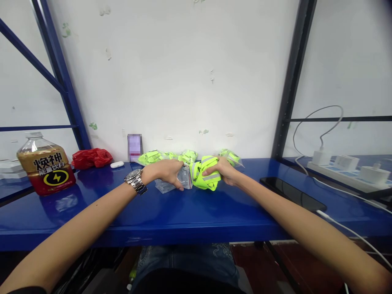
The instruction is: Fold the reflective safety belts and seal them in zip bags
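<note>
A clear zip-lock bag (184, 178) is gripped at its mouth by my left hand (167, 171), which has a metal watch on its wrist. My right hand (225, 169) is closed on a folded bundle of yellow-green reflective strap (206, 173) with grey stripes. That bundle is right beside the bag's opening; whether part of it is inside I cannot tell. Behind my hands, several bagged yellow-green bundles (151, 156) lie along the back of the blue table (183, 216). Another bagged bundle (232, 157) lies just behind my right hand.
At the left stands a large drink bottle (45, 165), near a red plastic bag (92, 158) and a white earphone case (116, 164). A phone (134, 147) leans on the wall. On the right are a black phone (292, 192) with a cable and a power strip (343, 173).
</note>
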`<state>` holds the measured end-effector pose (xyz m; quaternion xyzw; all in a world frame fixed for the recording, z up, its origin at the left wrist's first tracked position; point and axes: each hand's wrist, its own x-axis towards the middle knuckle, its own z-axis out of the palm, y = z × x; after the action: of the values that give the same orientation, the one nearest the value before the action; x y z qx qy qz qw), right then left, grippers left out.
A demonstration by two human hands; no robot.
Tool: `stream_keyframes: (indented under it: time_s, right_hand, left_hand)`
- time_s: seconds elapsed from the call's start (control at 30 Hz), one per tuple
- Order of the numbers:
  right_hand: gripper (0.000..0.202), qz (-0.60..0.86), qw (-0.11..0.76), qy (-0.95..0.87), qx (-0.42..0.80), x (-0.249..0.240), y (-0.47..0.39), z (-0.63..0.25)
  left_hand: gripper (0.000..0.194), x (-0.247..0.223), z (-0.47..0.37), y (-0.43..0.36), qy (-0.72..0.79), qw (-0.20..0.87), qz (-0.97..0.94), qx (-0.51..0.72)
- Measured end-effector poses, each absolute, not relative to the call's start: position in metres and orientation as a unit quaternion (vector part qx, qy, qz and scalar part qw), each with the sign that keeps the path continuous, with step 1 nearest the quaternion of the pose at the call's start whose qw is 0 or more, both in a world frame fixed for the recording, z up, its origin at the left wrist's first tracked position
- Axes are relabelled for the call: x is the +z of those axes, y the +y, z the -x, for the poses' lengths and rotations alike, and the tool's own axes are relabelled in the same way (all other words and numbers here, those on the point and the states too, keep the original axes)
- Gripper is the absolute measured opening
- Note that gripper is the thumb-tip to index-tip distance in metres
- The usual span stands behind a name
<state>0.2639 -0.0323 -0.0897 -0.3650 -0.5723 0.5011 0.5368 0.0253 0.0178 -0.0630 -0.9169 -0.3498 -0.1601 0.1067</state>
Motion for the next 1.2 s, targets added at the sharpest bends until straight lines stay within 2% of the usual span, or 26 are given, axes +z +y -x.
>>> stream_keyframes:
  time_s: [0.1,0.23,0.43,0.6,0.7,0.83,0.9,1.0,1.03,1.1,1.2]
  right_hand:
    - [0.04,0.365,0.506,-0.586,0.517,-0.09,-0.032,-0.265]
    - [0.041,0.363,0.469,-0.595,0.542,-0.088,-0.032,-0.267]
    - [0.051,0.345,0.455,-0.605,0.555,-0.089,-0.036,-0.264]
    - [0.051,0.332,0.471,-0.604,0.551,-0.097,-0.035,-0.261]
    - [0.051,0.322,0.474,-0.611,0.547,-0.099,-0.034,-0.26]
    - [0.059,0.326,0.543,-0.589,0.502,-0.097,-0.03,-0.257]
    - [0.059,0.33,0.578,-0.566,0.486,-0.096,-0.027,-0.256]
    - [0.057,0.331,0.612,-0.54,0.474,-0.095,-0.024,-0.257]
    - [0.056,0.33,0.618,-0.535,0.472,-0.095,-0.024,-0.257]
    - [0.055,0.328,0.624,-0.528,0.474,-0.095,-0.024,-0.257]
    - [0.052,0.328,0.626,-0.517,0.483,-0.097,-0.025,-0.255]
  left_hand:
    - [0.079,-0.061,-0.024,0.009,-0.311,0.22,0.919,-0.101]
    - [0.08,-0.06,-0.027,-0.003,-0.259,0.322,0.903,-0.12]
    - [0.064,-0.068,-0.045,-0.017,-0.208,0.332,0.913,-0.117]
    - [0.054,-0.069,-0.049,-0.02,-0.192,0.323,0.919,-0.116]
    - [0.058,-0.066,-0.046,-0.022,-0.186,0.337,0.913,-0.134]
    - [0.078,-0.064,-0.044,-0.035,-0.219,0.395,0.873,-0.183]
    - [0.068,-0.068,-0.044,-0.042,-0.236,0.377,0.871,-0.21]
    - [0.025,-0.079,-0.045,-0.043,-0.289,0.271,0.877,-0.273]
    - [0.019,-0.083,-0.046,-0.041,-0.309,0.223,0.878,-0.289]
    - [0.022,-0.091,-0.05,-0.033,-0.328,0.144,0.885,-0.298]
    - [0.022,-0.1,-0.056,-0.019,-0.333,0.118,0.887,-0.299]
